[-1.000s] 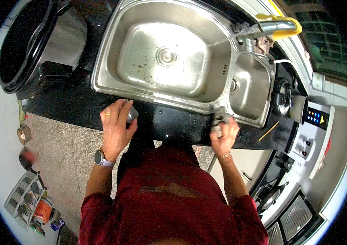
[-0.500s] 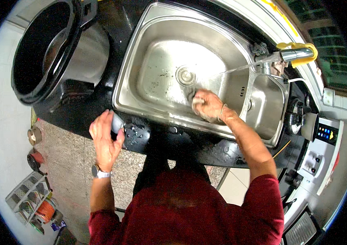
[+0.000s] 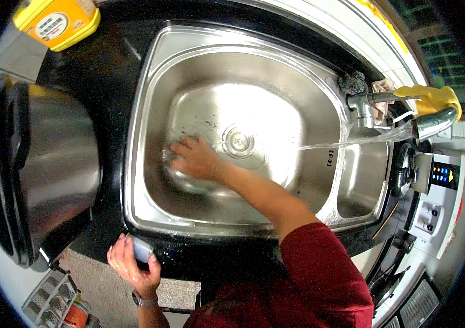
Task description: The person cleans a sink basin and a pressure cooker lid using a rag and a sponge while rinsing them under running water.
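Observation:
My right hand [image 3: 197,158] reaches down into the large basin of the steel sink [image 3: 150,205], left of the drain [image 3: 238,141]. Its fingers look spread against the basin floor, near dark specks; whatever is under the palm is hidden. At the counter's front edge, my left hand [image 3: 131,265] grips a smooth grey-blue block [image 3: 142,249], whose kind I cannot make out. From the faucet [image 3: 434,124], water streams leftward into the large basin.
A big steel pot with black fittings [image 3: 60,158] stands left of the sink, a yellow tub [image 3: 60,24] behind it. A yellow cloth [image 3: 434,98] drapes over the faucet, with a dark scrubber [image 3: 352,82] nearby. The small basin [image 3: 361,186] lies right.
My right hand has moved left across the basin, and its fingers have spread from a closed grip on something dark. My left hand keeps its block. The view has shifted.

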Tool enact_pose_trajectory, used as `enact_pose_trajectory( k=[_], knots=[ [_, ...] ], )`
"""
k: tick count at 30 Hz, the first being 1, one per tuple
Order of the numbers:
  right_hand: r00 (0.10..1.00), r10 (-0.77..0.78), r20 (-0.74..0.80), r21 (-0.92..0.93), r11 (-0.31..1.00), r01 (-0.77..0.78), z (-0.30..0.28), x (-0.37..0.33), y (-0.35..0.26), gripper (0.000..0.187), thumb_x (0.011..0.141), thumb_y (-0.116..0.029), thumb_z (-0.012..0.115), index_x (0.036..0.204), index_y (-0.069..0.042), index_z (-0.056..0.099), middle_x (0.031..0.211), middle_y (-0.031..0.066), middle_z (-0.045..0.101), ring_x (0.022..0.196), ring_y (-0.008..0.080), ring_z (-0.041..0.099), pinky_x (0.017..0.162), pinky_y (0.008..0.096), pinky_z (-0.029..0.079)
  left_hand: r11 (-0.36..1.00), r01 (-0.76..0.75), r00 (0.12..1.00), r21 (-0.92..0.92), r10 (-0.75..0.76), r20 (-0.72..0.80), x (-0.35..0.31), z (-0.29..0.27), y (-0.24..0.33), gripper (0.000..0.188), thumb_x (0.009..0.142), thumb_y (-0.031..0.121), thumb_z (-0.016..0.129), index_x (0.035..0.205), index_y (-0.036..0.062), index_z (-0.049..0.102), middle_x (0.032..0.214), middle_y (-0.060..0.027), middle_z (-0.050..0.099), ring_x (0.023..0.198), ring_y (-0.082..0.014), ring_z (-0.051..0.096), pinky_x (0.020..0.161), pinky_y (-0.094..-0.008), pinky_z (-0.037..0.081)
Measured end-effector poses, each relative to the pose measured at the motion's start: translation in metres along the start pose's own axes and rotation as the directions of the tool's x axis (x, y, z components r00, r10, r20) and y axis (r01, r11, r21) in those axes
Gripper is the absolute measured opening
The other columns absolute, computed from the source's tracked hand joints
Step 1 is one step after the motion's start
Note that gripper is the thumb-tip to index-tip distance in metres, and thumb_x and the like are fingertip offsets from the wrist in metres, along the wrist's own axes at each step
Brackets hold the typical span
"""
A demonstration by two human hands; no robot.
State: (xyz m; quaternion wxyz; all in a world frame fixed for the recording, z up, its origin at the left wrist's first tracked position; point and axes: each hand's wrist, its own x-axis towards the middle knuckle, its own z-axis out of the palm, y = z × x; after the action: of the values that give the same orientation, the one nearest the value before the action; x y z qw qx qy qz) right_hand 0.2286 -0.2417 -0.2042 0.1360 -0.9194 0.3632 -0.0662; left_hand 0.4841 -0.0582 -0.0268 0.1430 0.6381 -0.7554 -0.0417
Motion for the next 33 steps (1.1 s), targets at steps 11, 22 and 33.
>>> enact_pose_trajectory(
  k=[11,22,33],
  knots=[
    [0.546,0.77,-0.331,-0.005,0.577,-0.817,-0.046,-0.03,0.137,0.025,0.082,-0.029,0.064,0.105,-0.019,0.065,0.12,0.0116,0.054,0.114,0.0312,0.05,0.084,0.0557,0.044,0.998,0.058,0.998,-0.012,-0.059,-0.034,-0.003,0.004,-0.001,0.062,0.091,0.042,0.053,0.131,-0.0043,0.052,0.131,-0.0228,0.054,0.12,-0.0403,0.05,0.105,-0.0551,0.033],
    [0.497,0.776,0.388,-0.393,0.627,-0.672,-0.106,-0.141,0.042,0.058,0.091,-0.022,0.06,0.145,-0.015,0.041,0.143,0.0215,0.041,0.129,0.0425,0.044,0.108,0.0546,0.038,0.998,-0.01,0.995,-0.062,0.004,-0.099,0.002,0.002,0.003,0.056,0.09,0.034,0.057,0.133,-0.0019,0.052,0.131,-0.0196,0.055,0.12,-0.0377,0.052,0.105,-0.052,0.034],
    [0.718,0.688,0.105,0.182,0.696,-0.694,0.025,-0.093,0.092,0.023,0.091,-0.014,0.059,0.112,-0.005,0.061,0.114,0.0127,0.063,0.11,0.0268,0.059,0.095,0.0384,0.049,0.999,-0.023,0.992,-0.022,0.02,-0.124,0.0,0.004,-0.002,0.056,0.092,0.04,0.055,0.13,-0.0012,0.054,0.13,-0.0182,0.055,0.119,-0.0356,0.053,0.103,-0.0517,0.035]
  ],
)
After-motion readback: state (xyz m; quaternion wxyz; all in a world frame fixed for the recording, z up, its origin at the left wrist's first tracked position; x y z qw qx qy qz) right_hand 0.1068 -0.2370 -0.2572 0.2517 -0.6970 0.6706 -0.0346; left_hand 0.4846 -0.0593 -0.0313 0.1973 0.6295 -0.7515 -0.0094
